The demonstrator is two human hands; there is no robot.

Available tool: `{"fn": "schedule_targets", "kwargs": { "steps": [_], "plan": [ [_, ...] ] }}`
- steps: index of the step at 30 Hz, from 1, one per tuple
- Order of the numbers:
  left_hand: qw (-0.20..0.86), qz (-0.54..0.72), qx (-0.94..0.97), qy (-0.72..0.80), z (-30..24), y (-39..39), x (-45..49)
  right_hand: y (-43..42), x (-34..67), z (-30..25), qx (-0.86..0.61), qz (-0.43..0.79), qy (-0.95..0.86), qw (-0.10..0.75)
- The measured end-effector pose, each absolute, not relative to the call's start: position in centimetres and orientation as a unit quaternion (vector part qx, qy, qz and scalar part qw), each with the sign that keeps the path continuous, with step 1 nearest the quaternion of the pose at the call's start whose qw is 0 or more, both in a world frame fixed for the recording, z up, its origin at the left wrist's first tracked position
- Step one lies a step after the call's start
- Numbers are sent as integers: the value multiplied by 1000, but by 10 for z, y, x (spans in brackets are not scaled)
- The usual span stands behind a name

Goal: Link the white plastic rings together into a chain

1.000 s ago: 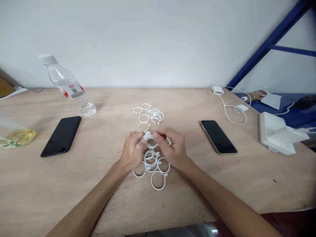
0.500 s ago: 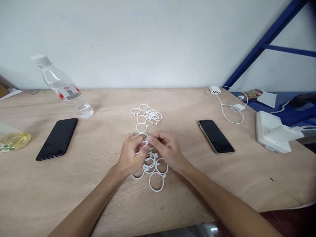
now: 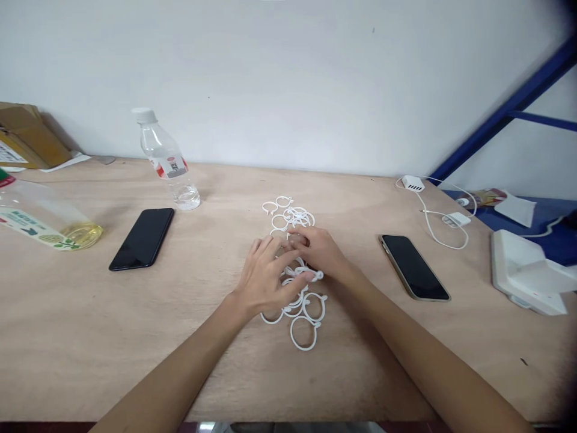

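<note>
White plastic rings, each with a small clasp-like knob, lie in a loose pile down the middle of the table. My left hand hovers over the near part of the pile, fingers apart and thumb stretched across a ring. Its fingers do not close on that ring. Just beyond, my right hand has its fingers curled together at a ring near the middle of the pile; its fingertips partly hide that ring. Farther rings overlap in a cluster beyond both hands.
A black phone and a water bottle are on the left, beside an oil bottle. On the right are another phone, a white charger with a cable and a white stand. A cardboard box sits at back left.
The view has shifted left. My hands, earlier pinching a ring together, have come apart: the left has opened over the near rings, and the right has reached slightly farther along the pile.
</note>
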State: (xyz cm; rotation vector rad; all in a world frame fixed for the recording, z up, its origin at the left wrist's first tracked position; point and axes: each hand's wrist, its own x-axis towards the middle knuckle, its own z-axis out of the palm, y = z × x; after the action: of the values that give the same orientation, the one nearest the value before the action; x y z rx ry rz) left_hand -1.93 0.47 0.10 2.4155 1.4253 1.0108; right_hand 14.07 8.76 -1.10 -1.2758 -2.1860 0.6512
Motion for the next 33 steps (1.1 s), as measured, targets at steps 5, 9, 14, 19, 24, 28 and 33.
{"fn": "schedule_targets", "kwargs": {
  "steps": [5, 9, 14, 19, 24, 28, 33],
  "plan": [
    [76, 408, 704, 577, -5, 14, -23, 83, 137, -12, -444, 128, -853, 242],
    [68, 365, 652, 661, -9, 20, -22, 71, 142, -5, -400, 38, -882, 246],
    [87, 326, 684, 647, -10, 22, -23, 58, 149, -3, -372, 33, -868, 328],
    [134, 429, 690, 567, -9, 22, -25, 45, 143, -2, -442, 230, -739, 453],
    [114, 456, 745, 473, -6, 19, -23, 36, 134, 6, -473, 469, -571, 480],
    [119, 431, 782, 434, -6, 17, -22, 38, 133, 5, -484, 483, -557, 471],
    [115, 424, 771, 460, -5, 17, -23, 39, 132, 4, -454, 534, -515, 493]
  ]
}}
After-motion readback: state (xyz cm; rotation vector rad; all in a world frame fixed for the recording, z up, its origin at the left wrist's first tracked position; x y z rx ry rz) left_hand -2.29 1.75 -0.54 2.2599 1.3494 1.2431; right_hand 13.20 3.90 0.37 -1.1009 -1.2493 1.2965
